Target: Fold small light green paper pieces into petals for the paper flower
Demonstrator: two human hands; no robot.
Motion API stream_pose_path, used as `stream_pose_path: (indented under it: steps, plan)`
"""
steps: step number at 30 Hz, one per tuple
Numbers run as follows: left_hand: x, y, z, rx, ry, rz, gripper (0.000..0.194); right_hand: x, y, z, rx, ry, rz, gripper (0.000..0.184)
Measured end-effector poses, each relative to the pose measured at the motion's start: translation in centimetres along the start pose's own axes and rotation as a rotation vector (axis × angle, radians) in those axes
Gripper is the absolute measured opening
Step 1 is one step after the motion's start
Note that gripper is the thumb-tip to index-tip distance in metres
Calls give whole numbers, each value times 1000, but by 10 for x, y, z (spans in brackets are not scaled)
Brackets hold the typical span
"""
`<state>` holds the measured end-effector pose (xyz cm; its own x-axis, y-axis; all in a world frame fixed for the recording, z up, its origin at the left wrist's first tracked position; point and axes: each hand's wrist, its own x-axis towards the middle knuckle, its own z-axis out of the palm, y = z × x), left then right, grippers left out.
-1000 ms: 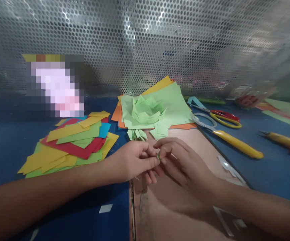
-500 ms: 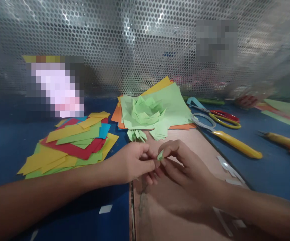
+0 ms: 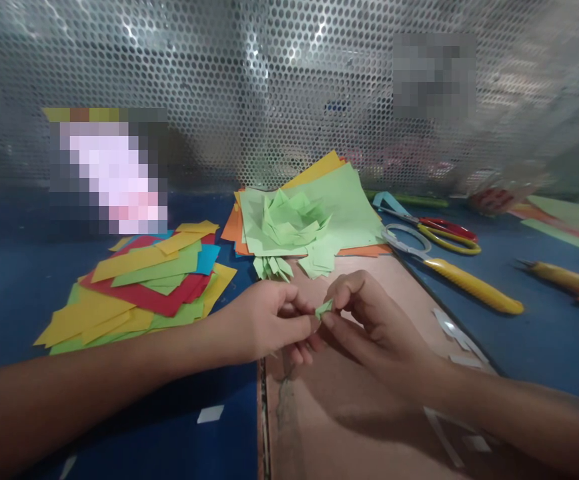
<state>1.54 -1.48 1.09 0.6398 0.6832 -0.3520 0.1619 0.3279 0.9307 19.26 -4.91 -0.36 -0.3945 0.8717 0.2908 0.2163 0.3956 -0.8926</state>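
Note:
Between my two hands is a small folded piece of light green paper [image 3: 324, 308], partly hidden by fingertips. My left hand [image 3: 274, 323] pinches its left end between thumb and forefinger. The thumb and forefinger of my right hand [image 3: 369, 323] are closed on its right end. Just beyond the hands lie several folded green paper pieces [image 3: 272, 268] and some flat green paper pieces [image 3: 318, 259]. Farther back, a ring of interlocked green folded paper [image 3: 297, 220] rests on a green sheet [image 3: 362, 207] atop a stack of coloured sheets.
Left, a pile of coloured paper strips [image 3: 144, 287] lies on the blue surface [image 3: 209, 427]. Scissors [image 3: 449, 233], a yellow-handled tool with a ring [image 3: 474, 285] and another yellow tool [image 3: 564, 277] lie right. White scraps [image 3: 454, 330] dot the wooden board [image 3: 319, 433]. A perforated metal sheet [image 3: 289, 87] stands behind.
My right hand's fingers have shifted slightly right and re-gripped, so more of the green paper shows between the hands. My left hand has stayed almost still.

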Motion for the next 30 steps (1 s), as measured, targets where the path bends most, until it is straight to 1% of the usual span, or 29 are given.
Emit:
stream_pose_path:
  steps: [4,9,16,21,24,27,30]
  plan:
    - [0,-1,1,52,-2,20,14,0,1,-1,-89,49,-19,12]
    - [2,-7,1,114,-10,74,7,1,1,2,-55,35,-54,15]
    - [0,-15,3,316,63,141,6,-1,2,5,-67,41,-55,20]
    - [-5,-13,6,487,123,208,3,-2,4,4,-110,35,-69,21]
    - [-7,-11,7,562,160,260,7,-2,5,3,-130,38,-105,22]
    - [-7,-10,7,573,177,258,7,-2,6,3,-135,33,-106,23]
    - [-7,-11,6,512,141,225,3,-2,5,3,-104,24,-85,23]
